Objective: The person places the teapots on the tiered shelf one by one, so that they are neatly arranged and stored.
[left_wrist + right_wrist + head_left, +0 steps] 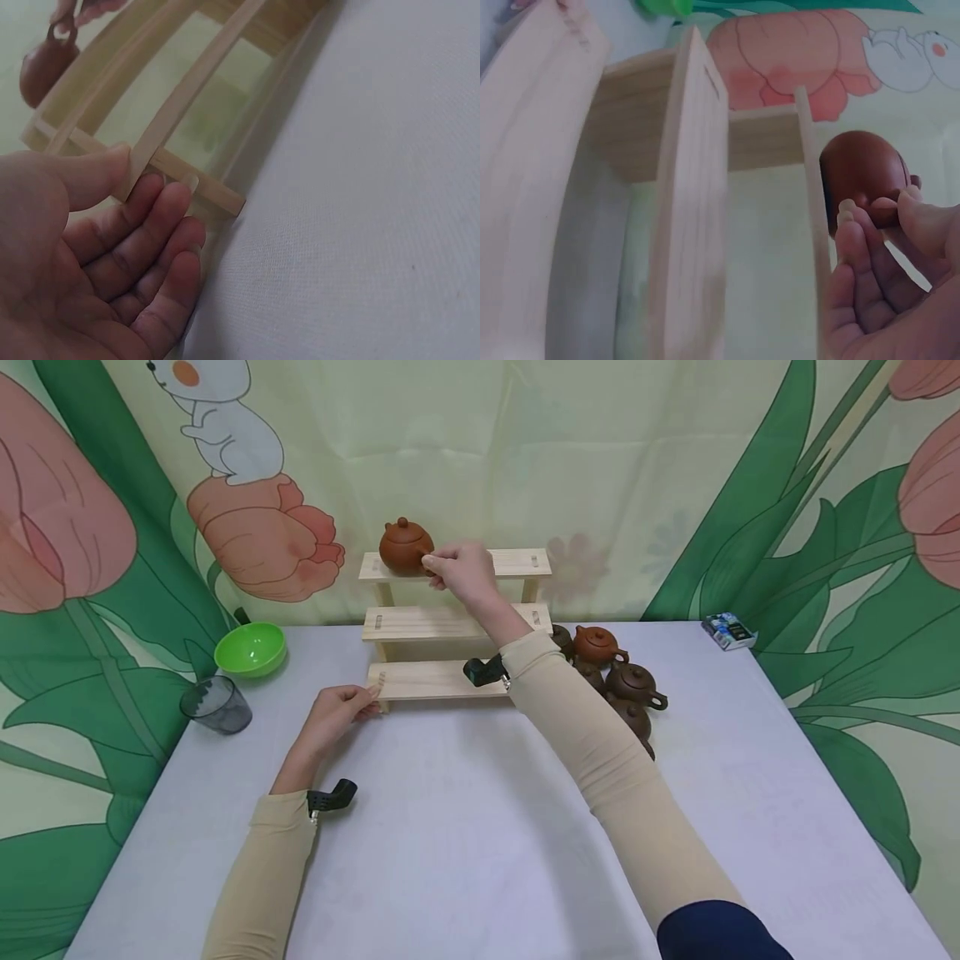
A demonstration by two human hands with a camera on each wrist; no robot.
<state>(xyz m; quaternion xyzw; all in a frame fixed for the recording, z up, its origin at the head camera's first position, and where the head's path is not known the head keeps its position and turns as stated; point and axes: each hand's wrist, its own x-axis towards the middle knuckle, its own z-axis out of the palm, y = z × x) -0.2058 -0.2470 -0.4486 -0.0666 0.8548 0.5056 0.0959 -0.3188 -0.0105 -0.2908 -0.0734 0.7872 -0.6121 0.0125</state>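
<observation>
A reddish-brown teapot (405,548) is at the left end of the top board of a three-step wooden shelf (427,623). My right hand (463,572) pinches its handle; in the right wrist view the teapot (864,176) shows close against the top board, thumb and fingers on the handle. Down at the lowest board's left end, my left hand (335,714) holds the corner. The left wrist view shows the thumb of that hand (97,247) on top of the board and the fingers curled beneath it.
Several brown and reddish teapots (633,683) cluster right of the shelf, partly behind my right sleeve. A green bowl (251,650) and a grey translucent cup (217,705) stand at the table's left edge. Near the back right corner lies a small blue box (728,632). A printed curtain hangs behind.
</observation>
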